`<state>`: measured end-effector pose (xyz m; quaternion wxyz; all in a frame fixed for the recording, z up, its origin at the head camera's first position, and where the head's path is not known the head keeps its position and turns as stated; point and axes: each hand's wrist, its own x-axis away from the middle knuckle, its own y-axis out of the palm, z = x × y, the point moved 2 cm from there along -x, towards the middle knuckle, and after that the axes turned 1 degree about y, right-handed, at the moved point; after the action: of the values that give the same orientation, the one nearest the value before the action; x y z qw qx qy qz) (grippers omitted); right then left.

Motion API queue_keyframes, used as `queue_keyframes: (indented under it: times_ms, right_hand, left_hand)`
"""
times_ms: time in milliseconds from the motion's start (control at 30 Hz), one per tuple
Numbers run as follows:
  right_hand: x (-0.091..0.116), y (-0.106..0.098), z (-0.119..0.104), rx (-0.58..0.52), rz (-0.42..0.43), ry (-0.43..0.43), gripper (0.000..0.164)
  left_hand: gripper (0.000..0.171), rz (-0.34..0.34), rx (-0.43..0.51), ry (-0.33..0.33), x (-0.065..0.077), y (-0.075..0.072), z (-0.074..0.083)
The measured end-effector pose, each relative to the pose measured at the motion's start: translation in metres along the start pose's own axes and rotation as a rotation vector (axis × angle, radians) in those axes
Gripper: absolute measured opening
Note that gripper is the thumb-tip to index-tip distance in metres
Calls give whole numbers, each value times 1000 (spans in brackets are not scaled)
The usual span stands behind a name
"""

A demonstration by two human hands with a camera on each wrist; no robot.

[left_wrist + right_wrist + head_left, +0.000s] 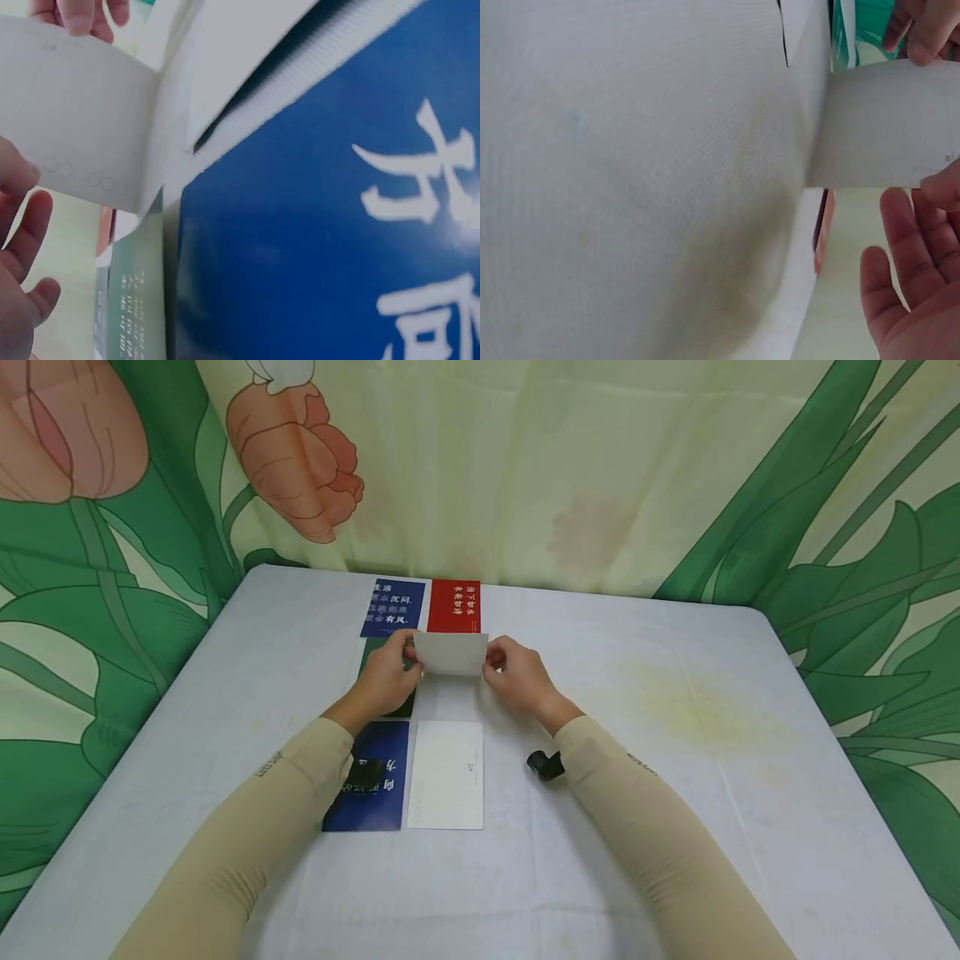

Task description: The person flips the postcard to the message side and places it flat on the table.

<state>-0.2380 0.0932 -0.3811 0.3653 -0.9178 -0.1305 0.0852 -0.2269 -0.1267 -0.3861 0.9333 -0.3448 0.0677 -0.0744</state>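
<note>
Both hands hold a postcard (452, 654) by its two short edges, tipped up with its pale back toward the head camera. My left hand (386, 677) pinches the left edge between thumb and fingers, above a dark green card (402, 706) that the hand partly covers. On the opposite edge, my right hand (519, 675) pinches with thumb and index finger; its other fingers stand loose in the right wrist view. A row of small printed circles shows on the postcard's back (82, 112) in the left wrist view. The card's front is hidden.
Beyond the hands lie a blue card (395, 608) and a red card (456, 607), both with white writing. Nearer lie another blue card (367, 810), partly under the left wrist camera, and a pale card (446, 777). A white cloth (637, 860) covers the table; a flowered curtain (510, 468) hangs behind.
</note>
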Motion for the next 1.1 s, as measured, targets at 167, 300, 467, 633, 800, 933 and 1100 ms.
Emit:
queue_keyframes:
  times_ms: [167, 300, 467, 633, 800, 933, 1100]
  right_hand:
    - [2, -1, 0, -128, 78, -1, 24]
    - [4, -2, -2, -153, 137, -16, 22]
    - [5, -3, -5, -106, 173, -49, 24]
    - [5, -3, -5, -59, 149, -34, 31]
    - [5, -1, -3, -53, 107, 2, 36]
    - [5, 2, -1, -50, 58, 49, 42]
    - [3, 7, 2, -38, 7, 86, 47]
  left_hand:
    - [48, 81, 49, 46, 2, -2, 3]
    - [47, 130, 83, 74, 4, -3, 6]
    - [42, 167, 103, 57, 4, -3, 9]
    - [38, 130, 23, 48, 5, -2, 9]
    - [42, 70, -27, 40, 6, 0, 9]
    - [46, 36, -56, 10, 7, 2, 8]
    - [51, -4, -96, -17, 5, 6, 5]
